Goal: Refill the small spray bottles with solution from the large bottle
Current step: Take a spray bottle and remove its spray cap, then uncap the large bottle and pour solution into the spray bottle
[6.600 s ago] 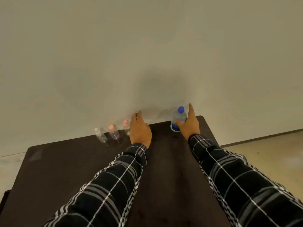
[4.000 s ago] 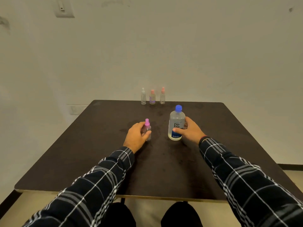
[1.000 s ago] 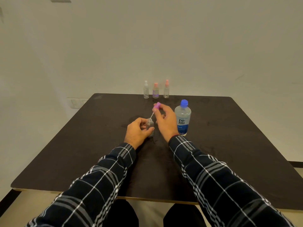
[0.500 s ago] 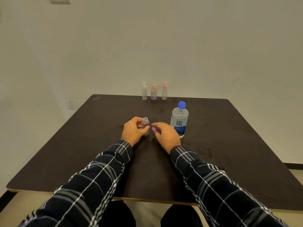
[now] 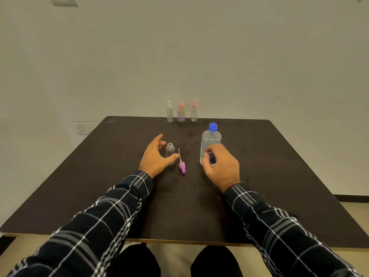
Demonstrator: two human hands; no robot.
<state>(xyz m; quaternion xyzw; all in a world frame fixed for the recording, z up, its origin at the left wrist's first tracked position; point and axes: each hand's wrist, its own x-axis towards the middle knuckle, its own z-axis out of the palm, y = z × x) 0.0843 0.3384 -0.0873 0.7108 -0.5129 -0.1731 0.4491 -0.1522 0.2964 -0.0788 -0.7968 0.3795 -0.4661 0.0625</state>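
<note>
a: our left hand (image 5: 154, 159) cups the open small bottle (image 5: 170, 151) loosely, fingers spread; its pink sprayer (image 5: 182, 166) lies just right of them.
b: our right hand (image 5: 221, 166) curls around the large bottle (image 5: 210, 143); whether the grip has closed, we cannot tell.

Both arms reach forward in dark plaid sleeves. The left hand (image 5: 154, 157) lies low, fingers spread and loosely curved, thumb stretched rightward, gripping nothing that can be seen. The right hand (image 5: 222, 165) is raised slightly, back toward the camera, fingers curled forward; whether they grip anything cannot be told.
</note>
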